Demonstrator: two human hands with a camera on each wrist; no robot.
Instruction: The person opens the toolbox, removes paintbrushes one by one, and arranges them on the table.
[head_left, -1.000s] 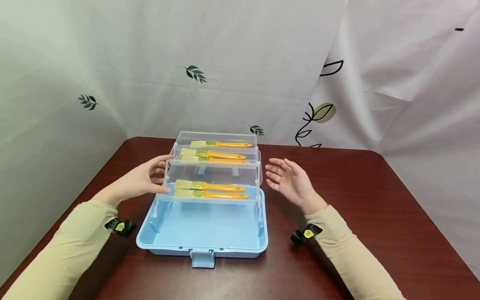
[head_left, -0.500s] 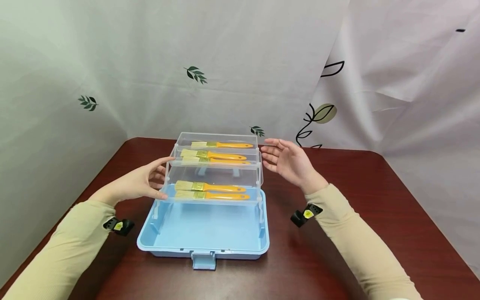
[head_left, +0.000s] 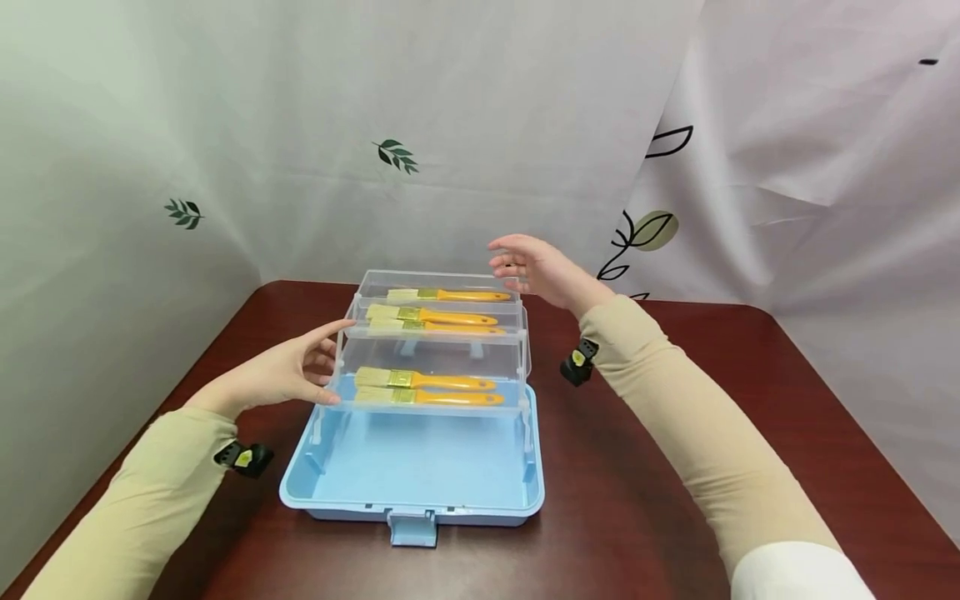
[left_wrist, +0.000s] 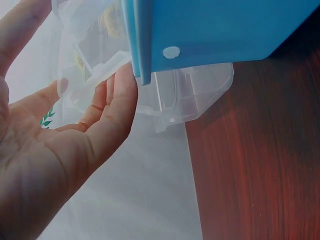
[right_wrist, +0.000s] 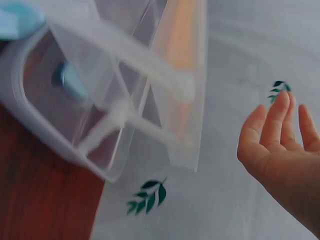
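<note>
Seemingly five brushes (head_left: 423,380), clear trays (head_left: 431,358)

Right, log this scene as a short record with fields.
surface: dark red table
box: blue toolbox, open, clear trays fanned out in tiers
contents: five orange-handled brushes, one on the top tray, two on each of the two below
left hand: fingers straight, touching the left end of the trays
right hand: open, raised beside the top tray's right end, touching nothing
backdrop: white leaf-print cloth
</note>
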